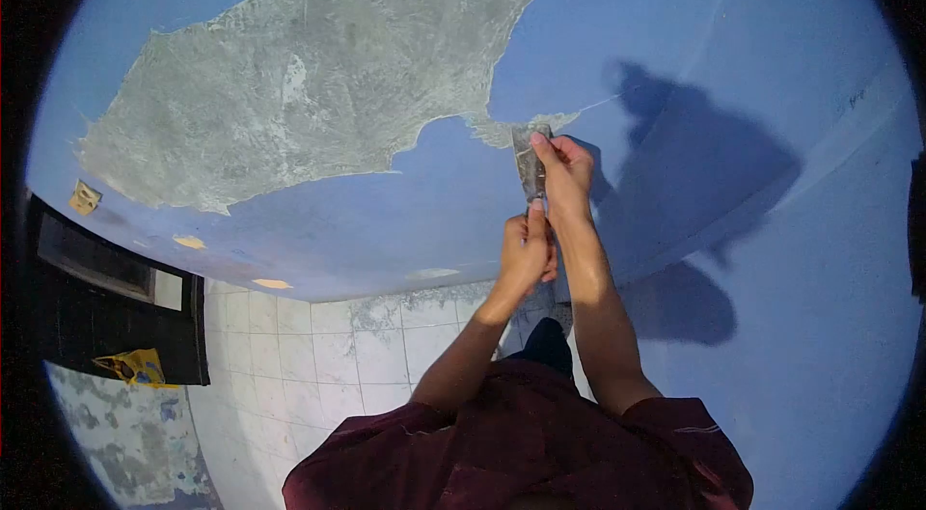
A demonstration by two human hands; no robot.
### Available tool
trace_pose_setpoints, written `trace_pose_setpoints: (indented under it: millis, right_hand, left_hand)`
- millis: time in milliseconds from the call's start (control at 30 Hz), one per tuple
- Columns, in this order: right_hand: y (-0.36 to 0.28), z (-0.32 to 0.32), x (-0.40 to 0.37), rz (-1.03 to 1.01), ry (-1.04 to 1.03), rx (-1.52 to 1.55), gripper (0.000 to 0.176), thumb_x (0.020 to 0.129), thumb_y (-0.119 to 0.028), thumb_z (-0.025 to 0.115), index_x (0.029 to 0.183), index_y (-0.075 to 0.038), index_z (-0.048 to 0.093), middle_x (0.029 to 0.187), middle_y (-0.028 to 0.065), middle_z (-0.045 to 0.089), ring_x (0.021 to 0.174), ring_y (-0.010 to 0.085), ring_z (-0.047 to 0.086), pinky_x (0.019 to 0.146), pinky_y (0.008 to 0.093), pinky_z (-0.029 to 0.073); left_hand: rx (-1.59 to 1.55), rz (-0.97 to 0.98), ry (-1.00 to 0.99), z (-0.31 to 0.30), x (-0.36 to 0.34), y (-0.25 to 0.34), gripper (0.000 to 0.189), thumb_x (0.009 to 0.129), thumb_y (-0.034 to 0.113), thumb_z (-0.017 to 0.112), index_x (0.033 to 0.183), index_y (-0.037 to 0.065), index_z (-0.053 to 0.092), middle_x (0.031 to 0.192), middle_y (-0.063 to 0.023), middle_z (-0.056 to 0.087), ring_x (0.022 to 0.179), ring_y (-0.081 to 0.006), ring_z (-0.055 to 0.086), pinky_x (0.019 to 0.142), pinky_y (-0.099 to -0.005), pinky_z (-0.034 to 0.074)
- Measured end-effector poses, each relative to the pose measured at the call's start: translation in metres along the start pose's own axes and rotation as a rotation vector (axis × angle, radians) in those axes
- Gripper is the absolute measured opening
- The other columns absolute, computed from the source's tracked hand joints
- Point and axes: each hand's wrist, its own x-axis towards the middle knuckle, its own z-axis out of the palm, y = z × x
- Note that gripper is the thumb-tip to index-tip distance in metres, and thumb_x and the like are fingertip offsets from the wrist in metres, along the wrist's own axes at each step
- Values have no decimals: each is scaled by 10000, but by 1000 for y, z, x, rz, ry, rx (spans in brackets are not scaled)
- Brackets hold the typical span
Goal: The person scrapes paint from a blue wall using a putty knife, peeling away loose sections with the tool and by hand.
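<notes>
A scraper [529, 165] with a flat, stained metal blade is held upright against the blue wall [439, 187]. My left hand [526, 254] is closed around its handle, which the fingers mostly hide. Higher up, my right hand [564, 167] grips the side of the blade, the thumb pressed on its face near the top edge. That edge meets a thin strip of bare grey plaster [492, 130]. The strip joins a large bare plaster patch [338, 76] with ragged paint edges, up and to the left.
A wall socket [85, 197] sits at the left. Below it stands a dark cabinet [106, 317] with a yellow plastic bag [140, 367]. White floor tiles [289, 336] carry grey dust near the wall. Shadows of my arms and head fall on the wall at right.
</notes>
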Motion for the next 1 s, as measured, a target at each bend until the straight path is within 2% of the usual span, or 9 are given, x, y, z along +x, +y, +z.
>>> trace_pose_setpoints:
  millis: [100,200,300,433,500,667,800,867,1000]
  right_hand:
    - [-3,-3,3,-24,-11,-97,287,824,-208,725,664,-39,557,590,-62,460,513,47,347,460,244,272]
    - [0,-1,0,50,-35,46,261,830,-193,720,678,-51,562,617,-55,488,543,47,385,497,231,307]
    - [12,10,-2,48,17,154,237,834,-180,717,694,-63,565,637,-51,515,553,46,416,514,222,334]
    - [-1,6,-4,27,74,56,233,831,-188,721,710,-63,567,673,-41,528,602,59,455,551,229,363]
    - [-4,2,0,83,2,30,237,827,-190,726,711,-62,564,682,-40,530,615,59,459,557,228,366]
    - [1,11,-4,38,116,101,250,838,-166,708,669,-73,548,631,-57,508,547,44,405,510,228,331]
    - [-3,2,1,16,10,58,276,844,-164,700,643,-74,534,610,-62,488,538,40,387,497,230,314]
    - [-4,-4,5,-78,-15,-170,302,846,-168,699,622,-75,521,588,-65,473,528,36,381,485,229,305]
    - [3,2,4,6,-19,-26,286,832,-187,716,662,-39,540,634,-50,472,584,52,376,524,239,308]
  left_hand:
    - [-71,93,50,10,1,-6,499,1005,395,376,630,67,409,461,-31,402,294,-106,291,272,-287,236]
    - [-98,81,41,4,-1,-1,500,1004,389,385,650,44,461,474,-29,431,299,-97,312,275,-279,240]
    - [125,19,-5,-18,1,4,507,1002,409,375,687,19,449,445,-32,394,298,-109,355,271,-278,264]
    - [10,71,-13,-6,11,-16,508,1000,405,387,663,30,446,442,-14,387,307,-99,354,276,-284,268]
    - [-48,164,-4,1,13,-22,497,1003,399,390,687,28,490,487,-21,442,320,-84,359,290,-262,251]
    - [33,50,-72,-13,-4,9,540,1003,402,388,663,6,527,478,-36,466,324,-86,382,297,-255,258]
    - [-71,111,-120,-5,10,-17,533,1006,400,380,674,9,526,479,-37,470,319,-91,381,294,-257,262]
    - [-112,253,-48,4,19,-32,518,1008,400,371,699,14,526,482,-40,476,313,-95,373,291,-261,268]
    - [-41,195,-39,-7,10,-11,483,1007,396,369,696,38,461,440,-22,395,298,-100,340,275,-263,249]
